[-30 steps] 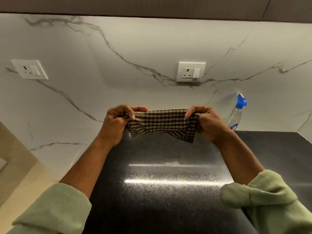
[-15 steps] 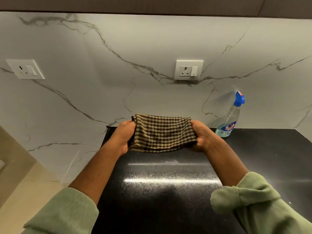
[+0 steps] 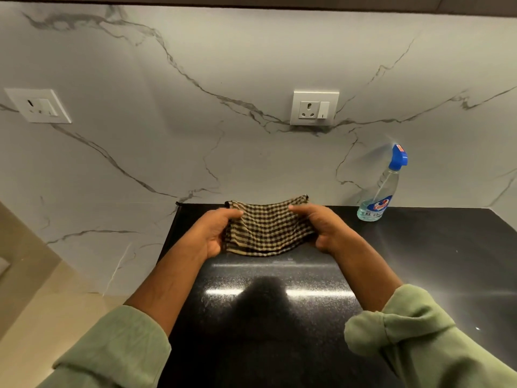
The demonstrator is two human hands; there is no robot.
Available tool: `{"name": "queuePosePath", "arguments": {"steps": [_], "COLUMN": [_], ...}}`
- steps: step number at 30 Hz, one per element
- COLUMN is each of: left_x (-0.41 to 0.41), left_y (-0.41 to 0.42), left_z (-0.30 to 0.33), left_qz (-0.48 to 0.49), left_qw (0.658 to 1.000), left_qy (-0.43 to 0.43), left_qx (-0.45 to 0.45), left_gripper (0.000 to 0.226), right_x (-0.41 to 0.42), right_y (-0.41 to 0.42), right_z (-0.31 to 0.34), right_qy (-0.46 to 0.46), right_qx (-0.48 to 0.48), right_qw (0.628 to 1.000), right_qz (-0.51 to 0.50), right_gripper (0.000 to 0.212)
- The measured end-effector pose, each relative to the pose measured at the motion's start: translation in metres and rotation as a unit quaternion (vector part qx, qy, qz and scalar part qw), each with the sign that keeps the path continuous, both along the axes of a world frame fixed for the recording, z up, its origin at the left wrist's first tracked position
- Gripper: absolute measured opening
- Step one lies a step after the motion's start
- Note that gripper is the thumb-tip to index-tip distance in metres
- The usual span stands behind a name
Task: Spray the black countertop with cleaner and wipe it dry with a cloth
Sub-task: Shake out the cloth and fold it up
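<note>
Green sleeves (image 3: 419, 340) reach over the glossy black desk (image 3: 433, 261). The left hand (image 3: 212, 233) and right hand (image 3: 324, 231) each grip an end of the checked cloth (image 3: 267, 228), fingers curled round it, near the desk's far edge. Far right, against the marble wall (image 3: 251, 65), stands the spray bottle (image 3: 382, 189).

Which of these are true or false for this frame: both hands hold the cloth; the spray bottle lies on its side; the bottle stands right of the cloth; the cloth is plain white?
1. Both hands hold the cloth. True: the left hand and right hand grip the checked cloth at its two ends.
2. The spray bottle lies on its side. False: the spray bottle stands upright on the black countertop.
3. The bottle stands right of the cloth. True.
4. The cloth is plain white. False: it is checked, tan and dark.
</note>
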State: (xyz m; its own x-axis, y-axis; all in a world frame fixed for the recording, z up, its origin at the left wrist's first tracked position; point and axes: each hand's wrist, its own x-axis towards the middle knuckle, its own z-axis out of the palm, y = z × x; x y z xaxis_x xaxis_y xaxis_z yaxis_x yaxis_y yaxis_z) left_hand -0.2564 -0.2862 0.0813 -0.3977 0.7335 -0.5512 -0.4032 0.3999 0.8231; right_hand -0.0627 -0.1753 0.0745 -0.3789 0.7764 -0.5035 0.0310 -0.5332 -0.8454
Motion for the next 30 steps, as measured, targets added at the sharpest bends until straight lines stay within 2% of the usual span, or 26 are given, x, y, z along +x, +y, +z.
{"name": "queuePosePath", "arguments": {"steps": [1, 4, 10, 14, 16, 18, 21, 24, 25, 27, 29, 30], "left_x": [0.004, 0.015, 0.028, 0.052, 0.059, 0.060, 0.060, 0.058, 0.056, 0.053, 0.053, 0.056], "left_y": [0.002, 0.009, 0.015, 0.012, 0.011, 0.008, 0.002, -0.002, -0.002, -0.001, 0.003, 0.004], "left_z": [0.000, -0.003, -0.009, -0.009, -0.013, -0.018, -0.024, -0.028, -0.031, -0.039, -0.047, -0.050], "left_qz": [0.010, 0.019, 0.011, -0.032, -0.024, -0.013, -0.023, -0.007, 0.001, 0.024, 0.063, 0.083], "left_qw": [1.000, 0.999, 0.997, 0.992, 0.990, 0.984, 0.971, 0.955, 0.950, 0.942, 0.935, 0.930], "left_qy": [0.009, 0.027, 0.047, 0.056, 0.019, -0.053, -0.142, -0.212, -0.234, -0.269, -0.296, -0.311], "left_qx": [0.001, 0.018, 0.059, 0.108, 0.140, 0.170, 0.192, 0.205, 0.207, 0.199, 0.185, 0.181], "left_gripper": [0.023, 0.023, 0.023, 0.023, 0.028, 0.040, 0.054, 0.051, 0.050, 0.047, 0.044, 0.042], "right_x": [-0.002, -0.010, -0.020, -0.041, -0.053, -0.060, -0.058, -0.052, -0.050, -0.043, -0.035, -0.031], "right_y": [-0.003, -0.012, -0.023, -0.050, -0.060, -0.063, -0.065, -0.065, -0.065, -0.064, -0.067, -0.068], "right_z": [-0.001, -0.003, -0.004, -0.015, -0.020, -0.024, -0.030, -0.043, -0.045, -0.052, -0.059, -0.064], "right_qy": [-0.025, -0.049, -0.061, -0.105, -0.091, -0.108, -0.189, -0.255, -0.264, -0.235, -0.167, -0.147], "right_qx": [0.051, 0.160, 0.237, 0.317, 0.316, 0.320, 0.372, 0.434, 0.446, 0.458, 0.471, 0.450], "right_qw": [0.998, 0.985, 0.969, 0.939, 0.941, 0.937, 0.898, 0.843, 0.829, 0.825, 0.856, 0.880], "right_qz": [0.001, 0.031, 0.032, 0.079, 0.078, 0.094, 0.139, 0.189, 0.210, 0.233, 0.132, 0.032], "right_gripper": [0.017, 0.020, 0.022, 0.030, 0.046, 0.067, 0.084, 0.102, 0.100, 0.077, 0.067, 0.074]}}
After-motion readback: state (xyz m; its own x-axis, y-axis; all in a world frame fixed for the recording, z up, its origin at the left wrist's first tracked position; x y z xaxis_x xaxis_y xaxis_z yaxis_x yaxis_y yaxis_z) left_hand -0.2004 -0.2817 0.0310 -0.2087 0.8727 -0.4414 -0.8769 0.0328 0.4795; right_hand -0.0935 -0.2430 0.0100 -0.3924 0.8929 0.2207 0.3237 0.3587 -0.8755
